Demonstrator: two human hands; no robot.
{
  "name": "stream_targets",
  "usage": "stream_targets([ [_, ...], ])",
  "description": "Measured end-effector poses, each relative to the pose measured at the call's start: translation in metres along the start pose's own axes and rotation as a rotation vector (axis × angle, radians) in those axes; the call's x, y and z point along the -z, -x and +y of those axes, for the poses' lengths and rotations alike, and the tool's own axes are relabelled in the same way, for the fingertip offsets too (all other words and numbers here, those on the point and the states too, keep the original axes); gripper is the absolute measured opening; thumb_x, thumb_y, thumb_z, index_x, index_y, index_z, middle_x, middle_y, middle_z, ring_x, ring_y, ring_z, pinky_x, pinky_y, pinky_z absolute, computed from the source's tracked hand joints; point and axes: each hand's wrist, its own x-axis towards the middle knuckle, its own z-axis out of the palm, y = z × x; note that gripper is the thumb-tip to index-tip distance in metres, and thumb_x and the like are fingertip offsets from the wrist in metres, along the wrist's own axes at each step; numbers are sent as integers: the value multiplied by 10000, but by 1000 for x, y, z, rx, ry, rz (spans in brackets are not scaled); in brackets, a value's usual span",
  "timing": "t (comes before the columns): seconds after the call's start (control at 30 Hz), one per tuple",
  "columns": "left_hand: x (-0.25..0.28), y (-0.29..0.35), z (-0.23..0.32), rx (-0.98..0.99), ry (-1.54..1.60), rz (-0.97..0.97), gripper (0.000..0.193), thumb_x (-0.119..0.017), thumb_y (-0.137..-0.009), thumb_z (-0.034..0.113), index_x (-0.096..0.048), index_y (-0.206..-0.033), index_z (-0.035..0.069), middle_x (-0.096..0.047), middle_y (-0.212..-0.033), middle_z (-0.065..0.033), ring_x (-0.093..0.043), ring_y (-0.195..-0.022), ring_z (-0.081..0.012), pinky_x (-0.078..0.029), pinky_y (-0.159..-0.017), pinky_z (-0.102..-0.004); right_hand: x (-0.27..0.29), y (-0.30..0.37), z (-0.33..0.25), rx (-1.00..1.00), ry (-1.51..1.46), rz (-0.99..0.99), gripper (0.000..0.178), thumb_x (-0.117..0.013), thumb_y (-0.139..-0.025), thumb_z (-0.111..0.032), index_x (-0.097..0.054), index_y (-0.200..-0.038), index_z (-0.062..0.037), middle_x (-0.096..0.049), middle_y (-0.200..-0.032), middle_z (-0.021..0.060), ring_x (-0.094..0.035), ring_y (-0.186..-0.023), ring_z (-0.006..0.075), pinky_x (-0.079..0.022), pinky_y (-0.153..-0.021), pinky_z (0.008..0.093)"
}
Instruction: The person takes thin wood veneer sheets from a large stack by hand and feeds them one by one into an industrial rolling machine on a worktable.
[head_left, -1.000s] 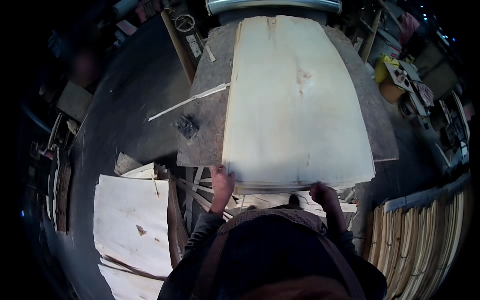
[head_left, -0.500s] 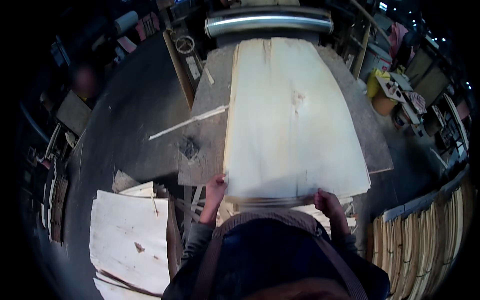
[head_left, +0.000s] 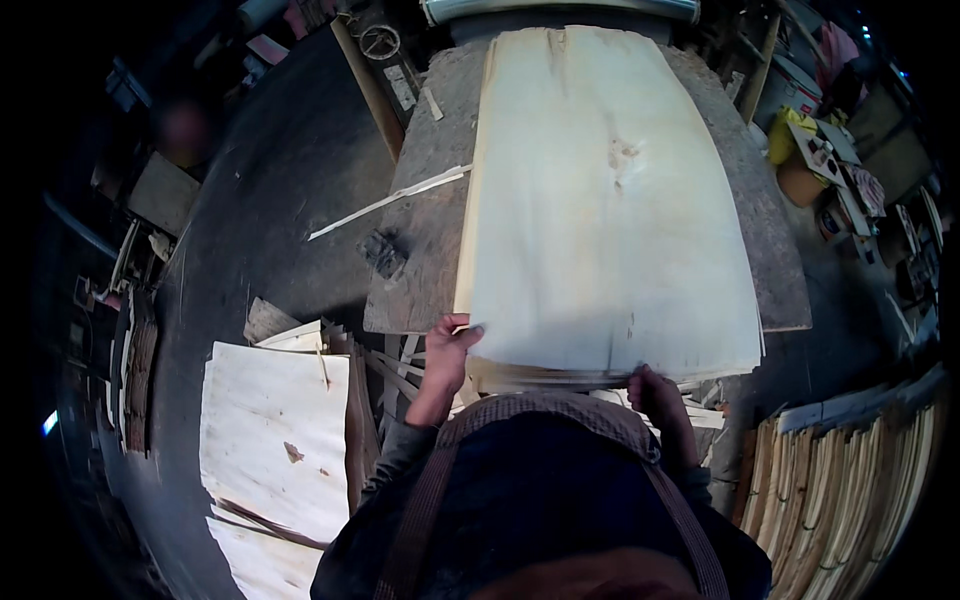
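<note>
A tall-looking stack of pale wood veneer sheets (head_left: 600, 230) lies lengthwise on the worn work table (head_left: 410, 290), its near edge close to my body. My left hand (head_left: 447, 365) is closed on the near left corner of the top veneer sheet, thumb on the upper face and fingers at the side edge. At the near edge, right of the middle, my right hand (head_left: 660, 396) pinches the veneer; its fingertips are partly hidden. The top sheet has a brown knot and a few dark streaks.
A metal roller (head_left: 560, 10) spans the table's far end. A thin wood strip (head_left: 390, 200) juts past the left table edge. More veneer sheets (head_left: 280, 410) lie low at my left; bundled veneer (head_left: 840, 490) stands at my right. A handwheel (head_left: 380, 42) is at far left.
The head view has tilted down, so the table and sheets appear higher. My left thumb has come further over the sheet's corner; my right hand stays at the near edge.
</note>
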Motion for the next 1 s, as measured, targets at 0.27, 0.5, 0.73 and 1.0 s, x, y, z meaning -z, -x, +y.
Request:
stream_targets([
  [0.27, 15, -13, 52, 24, 169, 12, 177, -529, -762, -52, -546, -935, -16, -596, -911, -105, -584, -769, -152, -473, -711, -265, -23, 18, -46, 245, -101, 1, 290, -513, -865, -266, -579, -849, 17, -628, -774, 115, -607, -659, 172, -493, -598, 277],
  [0.5, 17, -51, -70, -306, -1122, 63, 492, -637, -718, 221, -475, -1118, -14, -507, -1065, -205, -524, -933, -318, -436, -794, -385, -41, -103, -128, 432, 21, 24, 289, -467, -889, -223, -510, -880, 63, -610, -847, 176, -616, -742, 229, -523, -684, 325],
  [0.73, -12, -33, -80, -198, -1288, 174, 641, -626, -707, 368, -411, -1205, 28, -382, -1241, -182, -360, -1131, -368, -334, -928, -444, -70, -236, -222, 484, -275, -120, 112, -469, -877, -117, -466, -873, -5, -594, -930, 173, -598, -855, 275, -501, -790, 366],
  [1.0, 7, -53, -84, -233, -1206, 193, 510, -669, -650, 279, -548, -1080, 34, -458, -1130, -194, -438, -1035, -351, -364, -881, -422, -97, -185, -155, 340, -160, -271, 235, -491, -857, -76, -472, -1077, 4, -571, -1016, 185, -580, -927, 288, -476, -828, 375],
])
